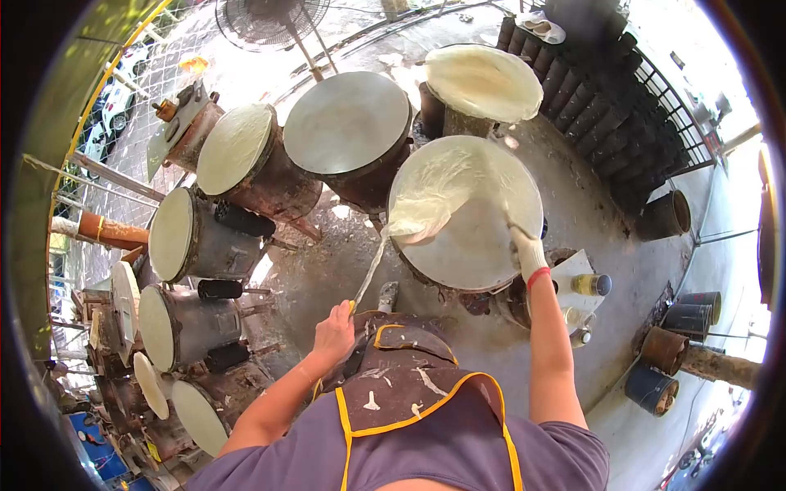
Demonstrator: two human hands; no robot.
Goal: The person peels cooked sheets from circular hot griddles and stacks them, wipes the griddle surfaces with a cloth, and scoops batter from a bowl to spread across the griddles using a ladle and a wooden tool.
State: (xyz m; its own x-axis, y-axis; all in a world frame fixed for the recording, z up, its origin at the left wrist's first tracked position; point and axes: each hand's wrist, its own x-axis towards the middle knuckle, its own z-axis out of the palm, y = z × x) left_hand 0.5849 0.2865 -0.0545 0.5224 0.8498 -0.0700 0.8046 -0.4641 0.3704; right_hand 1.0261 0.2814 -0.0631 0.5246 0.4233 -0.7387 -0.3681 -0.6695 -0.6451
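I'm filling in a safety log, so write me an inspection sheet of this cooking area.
Surface: round plate partly covered with pale batter, its near part bare.
Work things: batter-coated stick, its far end at the batter's left edge.
Left hand: bare, closed around the stick.
Right hand: gloved, at the plate's right side; exact finger contact unclear.
Clutter: jars beside the right forearm.
Cables: thin dark line by the right wall; cable or rod, cannot tell.
Surroundings: more round plates on drums, stacked dark cylinders, a fan beyond.
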